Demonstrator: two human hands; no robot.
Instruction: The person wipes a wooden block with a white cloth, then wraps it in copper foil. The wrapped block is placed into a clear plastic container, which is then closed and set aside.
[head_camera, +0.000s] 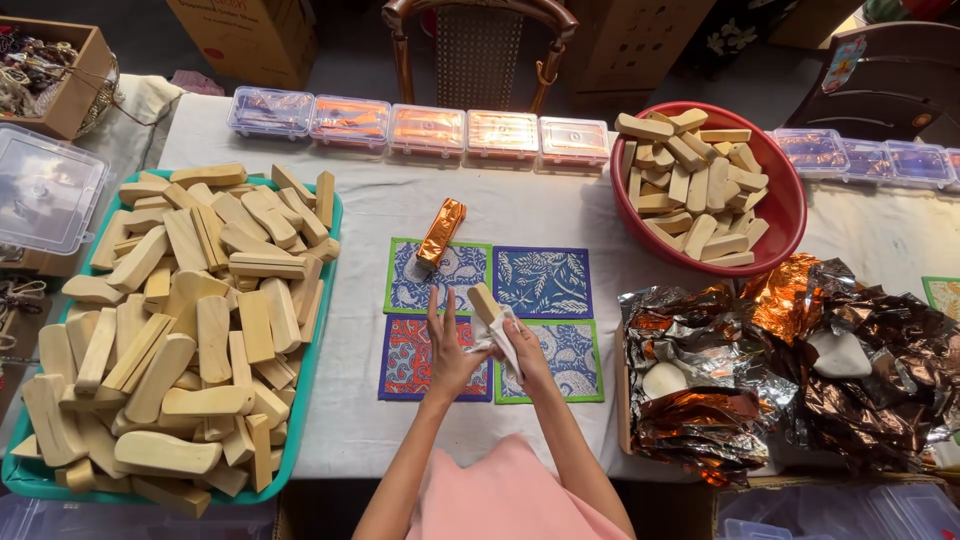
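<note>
Right hand (522, 345) gripping wood block (485, 301) plus white cloth (503, 342), frame centre; left hand (447, 352) open, flat. Block probably light, stiff, smooth — I'd pinch long sides.

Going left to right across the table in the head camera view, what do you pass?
Green tray heaped with wooden blocks → left hand → right hand holding a wooden block and white cloth → red bowl of wooden blocks → crumpled foil.
</note>
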